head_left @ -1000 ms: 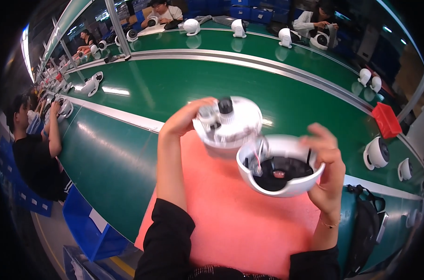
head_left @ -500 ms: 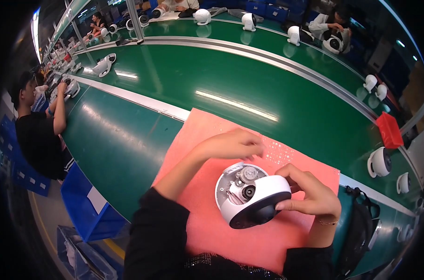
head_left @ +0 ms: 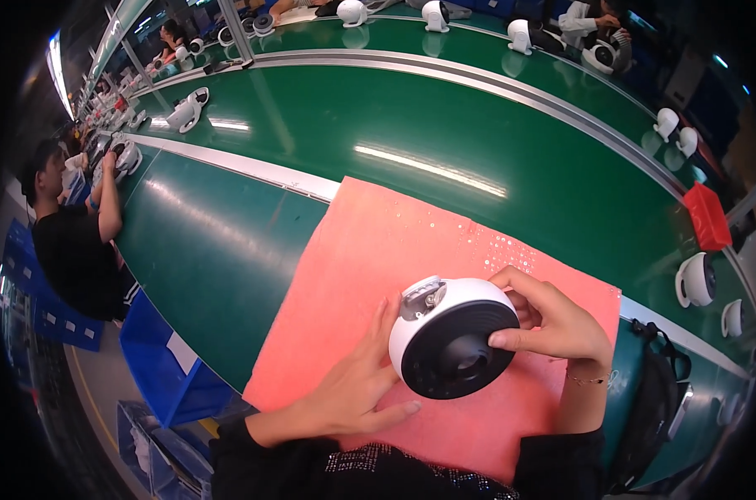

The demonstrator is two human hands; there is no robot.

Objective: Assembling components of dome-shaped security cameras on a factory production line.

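Note:
A round white housing with a black face (head_left: 453,342) is held over a salmon-pink mat (head_left: 378,250) on the green bench. A small metal bracket sticks out at its top left. My right hand (head_left: 553,321) grips it from the right, fingers curled over the rim and thumb on the black face. My left hand (head_left: 353,383) lies flat and spread against its left side, palm down toward the mat.
A green conveyor belt (head_left: 411,108) runs behind the mat, carrying white dome units (head_left: 186,112). More white units (head_left: 696,279) sit at the right, near a red bin (head_left: 705,217). A person in black (head_left: 74,242) works at left. Blue crates (head_left: 165,367) stand below the bench.
Two separate parts, a white body and a bowl-shaped shell, were held apart above the mat. They now form one closed unit, lowered and turned black face up.

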